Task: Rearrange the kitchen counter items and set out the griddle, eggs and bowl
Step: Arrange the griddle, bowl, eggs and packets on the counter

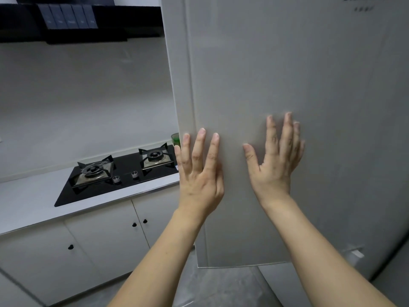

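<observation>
Kitchen: black two-burner gas hob (119, 173) set into white counter (33, 202) | tall grey fridge door (287, 85) touched by left hand (200, 173) and right hand (275, 160), fingers spread flat | griddle, eggs, bowl not seen

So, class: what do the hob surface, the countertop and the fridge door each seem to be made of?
Hob surface: probably black glass; glossy, flat, mirroring the burners.
Countertop: pale stone or composite, perhaps; smooth, plain, with a thin bright front edge.
Fridge door: likely painted or coated metal in matt grey-beige; even and unreflective, though the look alone leaves that open.
</observation>
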### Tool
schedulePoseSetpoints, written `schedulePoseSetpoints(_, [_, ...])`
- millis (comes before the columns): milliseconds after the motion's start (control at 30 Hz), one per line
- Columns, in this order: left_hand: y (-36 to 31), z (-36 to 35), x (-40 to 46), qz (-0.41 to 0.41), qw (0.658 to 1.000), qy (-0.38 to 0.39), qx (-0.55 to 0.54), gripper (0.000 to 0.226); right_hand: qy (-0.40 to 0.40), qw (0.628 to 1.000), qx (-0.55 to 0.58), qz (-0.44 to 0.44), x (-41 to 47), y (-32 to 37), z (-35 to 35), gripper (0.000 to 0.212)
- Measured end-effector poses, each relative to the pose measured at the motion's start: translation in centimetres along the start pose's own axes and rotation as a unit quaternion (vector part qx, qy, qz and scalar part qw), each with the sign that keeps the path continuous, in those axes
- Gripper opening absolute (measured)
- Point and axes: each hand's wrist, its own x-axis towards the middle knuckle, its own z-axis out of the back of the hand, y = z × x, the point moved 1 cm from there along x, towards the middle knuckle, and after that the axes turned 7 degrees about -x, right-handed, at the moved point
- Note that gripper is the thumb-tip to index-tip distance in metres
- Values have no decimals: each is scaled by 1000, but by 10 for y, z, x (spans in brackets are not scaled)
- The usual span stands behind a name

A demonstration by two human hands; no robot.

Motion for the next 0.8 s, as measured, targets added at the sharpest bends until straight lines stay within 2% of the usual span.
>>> schedulePoseSetpoints(367, [32,-64,34,-11,999,22,21,56,-50,994,-95,38,25,-25,-55,65])
schedulePoseSetpoints(800, [71,-161,80,-19,997,42,-60,60,-90,978,-187,31,66,-65,-117,60])
